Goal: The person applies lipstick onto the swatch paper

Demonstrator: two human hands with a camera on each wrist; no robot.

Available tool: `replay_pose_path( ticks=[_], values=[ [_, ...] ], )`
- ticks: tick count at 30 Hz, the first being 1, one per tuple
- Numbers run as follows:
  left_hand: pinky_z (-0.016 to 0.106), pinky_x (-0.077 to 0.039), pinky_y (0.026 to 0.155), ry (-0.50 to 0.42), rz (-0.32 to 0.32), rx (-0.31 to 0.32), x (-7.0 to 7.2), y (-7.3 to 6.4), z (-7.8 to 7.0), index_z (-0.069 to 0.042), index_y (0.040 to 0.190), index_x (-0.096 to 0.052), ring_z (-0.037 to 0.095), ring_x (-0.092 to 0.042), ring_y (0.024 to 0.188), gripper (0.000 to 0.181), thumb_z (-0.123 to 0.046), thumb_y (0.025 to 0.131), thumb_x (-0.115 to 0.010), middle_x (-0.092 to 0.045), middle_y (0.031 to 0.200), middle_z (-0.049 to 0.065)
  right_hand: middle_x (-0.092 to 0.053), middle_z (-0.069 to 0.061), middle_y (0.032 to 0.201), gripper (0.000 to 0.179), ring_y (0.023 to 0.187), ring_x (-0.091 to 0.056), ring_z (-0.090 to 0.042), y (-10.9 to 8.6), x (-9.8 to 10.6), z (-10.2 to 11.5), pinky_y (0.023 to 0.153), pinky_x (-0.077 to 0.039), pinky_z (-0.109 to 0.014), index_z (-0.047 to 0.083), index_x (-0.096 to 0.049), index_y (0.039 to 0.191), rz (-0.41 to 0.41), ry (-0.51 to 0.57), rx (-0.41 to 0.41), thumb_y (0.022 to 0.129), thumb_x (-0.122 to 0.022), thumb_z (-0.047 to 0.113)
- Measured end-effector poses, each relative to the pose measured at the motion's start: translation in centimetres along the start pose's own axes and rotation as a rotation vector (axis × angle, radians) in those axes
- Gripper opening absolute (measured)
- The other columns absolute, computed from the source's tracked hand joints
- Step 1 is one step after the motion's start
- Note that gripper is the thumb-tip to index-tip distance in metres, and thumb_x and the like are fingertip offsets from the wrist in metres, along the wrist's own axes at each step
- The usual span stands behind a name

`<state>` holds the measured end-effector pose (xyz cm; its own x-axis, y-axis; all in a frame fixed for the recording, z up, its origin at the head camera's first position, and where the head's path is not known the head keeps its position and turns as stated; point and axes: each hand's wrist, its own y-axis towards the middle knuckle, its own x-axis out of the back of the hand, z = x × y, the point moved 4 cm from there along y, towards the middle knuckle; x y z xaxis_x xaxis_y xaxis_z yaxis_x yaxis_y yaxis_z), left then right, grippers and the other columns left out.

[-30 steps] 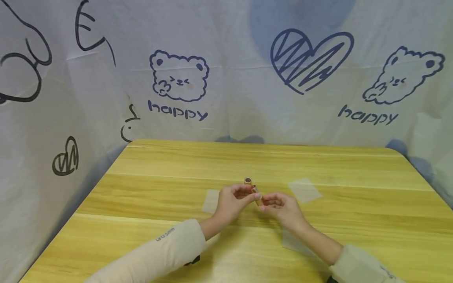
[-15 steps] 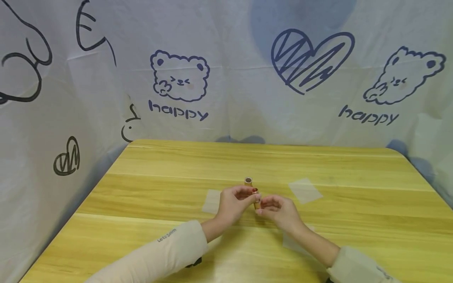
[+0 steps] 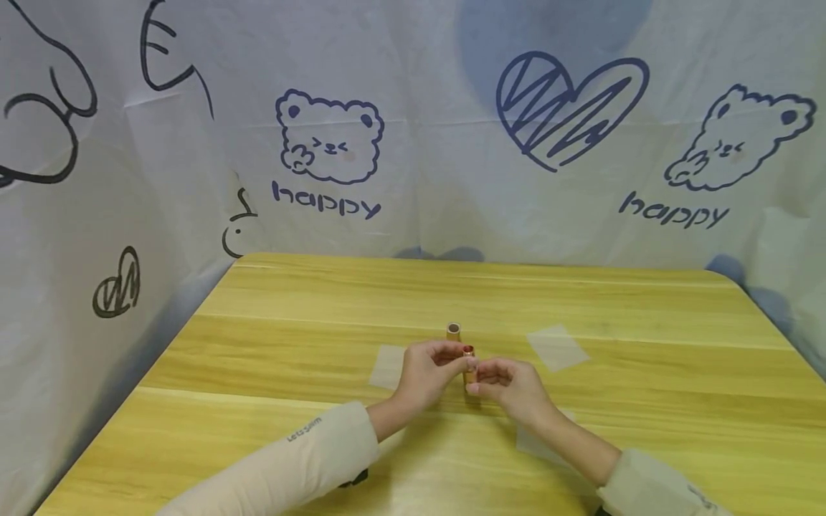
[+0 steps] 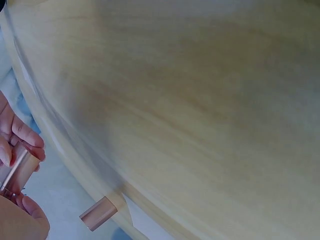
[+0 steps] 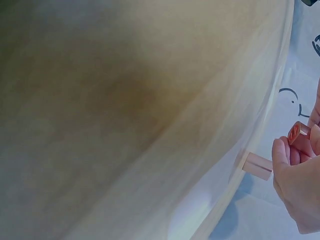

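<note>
In the head view, both hands grip the lipstick tube (image 3: 470,375): the left hand (image 3: 422,369) pinches its upper part and the right hand (image 3: 516,387) pinches it lower down. The tube is near the middle of the tabletop (image 3: 303,322), roughly upright, its red tip uppermost; whether its foot touches the wood I cannot tell. Just behind stands a hollow metallic cap (image 3: 454,332). On the backdrop (image 3: 445,179), "happy" is written twice; the left sleeve (image 3: 297,466) carries small lettering beginning "Lets", the rest unclear.

In the left wrist view, the tube's body shows smooth and rosy-metallic between the fingers. It looks light, stiff and rather slippery, so the body is probably the place to hold; the coloured tip is likely soft and easily smeared.

In the right wrist view, one red end face of the tube shows pale marks, too small to read. I can make out no brand.
</note>
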<state>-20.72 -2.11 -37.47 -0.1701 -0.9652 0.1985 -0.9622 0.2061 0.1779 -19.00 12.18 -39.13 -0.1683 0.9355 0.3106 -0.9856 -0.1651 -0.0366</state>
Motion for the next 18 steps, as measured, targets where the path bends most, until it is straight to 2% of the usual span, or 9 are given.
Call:
replay_pose_path(
  ticks=[6, 18],
  values=[
    [0.021, -0.056, 0.074, 0.013, 0.039, -0.012, -0.05, 0.14, 0.05, 0.007, 0.094, -0.068, 0.031, -0.068, 0.087, 0.019, -0.008, 0.083, -0.069, -0.069, 0.095, 0.022, -0.068, -0.02, 0.098, 0.028, 0.086, -0.066, -0.018, -0.04, 0.1, 0.08, 0.072, -0.056, -0.021, -0.01, -0.063, 0.101, 0.032, -0.007, 0.017, 0.08, -0.07, 0.005],
    [0.02, -0.055, 0.074, 0.037, 0.164, -0.013, 0.1, 0.61, 0.08, 0.007, 0.097, -0.067, 0.029, -0.068, 0.087, 0.02, -0.009, 0.085, -0.066, -0.069, 0.097, 0.022, -0.067, -0.021, 0.099, 0.034, 0.089, -0.067, -0.02, 0.32, 0.58, -0.28, 0.076, -0.056, -0.022, -0.011, -0.061, 0.106, 0.147, -0.006, 0.047, 0.082, -0.07, 0.011]
  ],
)
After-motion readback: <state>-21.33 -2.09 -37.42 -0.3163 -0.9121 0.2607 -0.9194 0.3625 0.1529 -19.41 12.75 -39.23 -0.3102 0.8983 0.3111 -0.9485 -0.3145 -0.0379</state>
